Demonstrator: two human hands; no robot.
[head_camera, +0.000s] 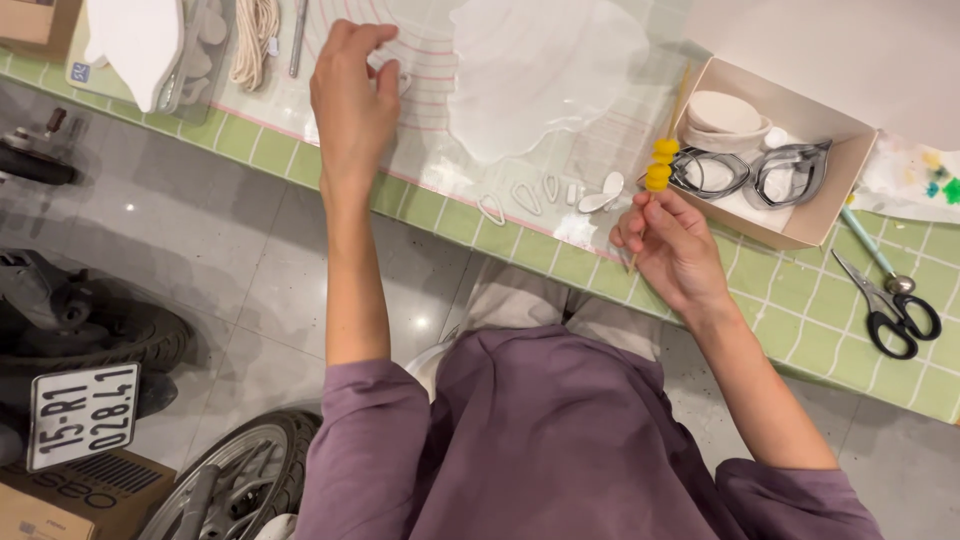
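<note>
Pinching a small white clay piece (395, 72) between thumb and fingers, the left hand (352, 95) is held over the clear mat (440, 150) with pink lines on it. The fingers are curled shut on that little piece, which sits just above the mat, near the big flat sheet of white clay (540, 70). A thin stick (655, 190) with 2 yellow balls on it is gripped by the right hand (672, 245), with the fingers closed around its lower part. The yellow balls are held up beside the open cardboard box (800, 232). Inside the box, 2 metal cutters (755, 172) and some white round pieces (722, 118) can be seen. Small white clay shapes (550, 192) are laid in a row on the mat edge, between the 2 hands. Black scissors (895, 310) are seen on the green tiled table (800, 320), to the right, with a light blue tool (870, 250) next to them. A bundle of cream string (255, 40) is placed at the top left. A purple shirt (540, 440) is worn by the person.
</note>
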